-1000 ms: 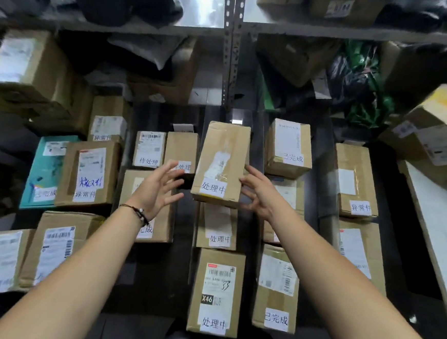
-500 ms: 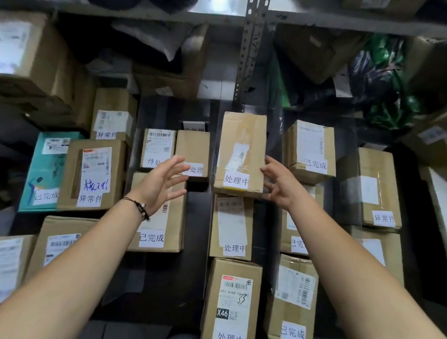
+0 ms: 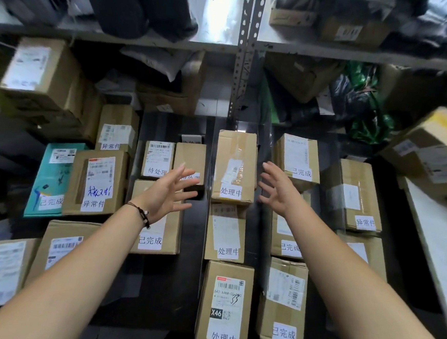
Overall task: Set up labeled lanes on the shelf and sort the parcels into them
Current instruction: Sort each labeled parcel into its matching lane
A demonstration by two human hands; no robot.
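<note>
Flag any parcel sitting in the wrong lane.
Two stand out. A brown box labelled 已完成 lies directly below the 待处理 boxes, away from the 已完成 column on the right. The teal parcel, also marked 已完成, sits beside the 异常件 boxes at far left.

Dim storage shelf (image 3: 187,273), wide-angle view, soft at the edges.
Glare flares off a shiny sheet (image 3: 216,11) at top centre beside the metal upright (image 3: 243,50); recesses behind fall into shadow. The middle box (image 3: 236,149) shows a sharp label (image 3: 230,192), while the left-edge box (image 3: 35,71) and right-edge box (image 3: 438,148) smear, and the upper board (image 3: 359,55) bows.
</note>
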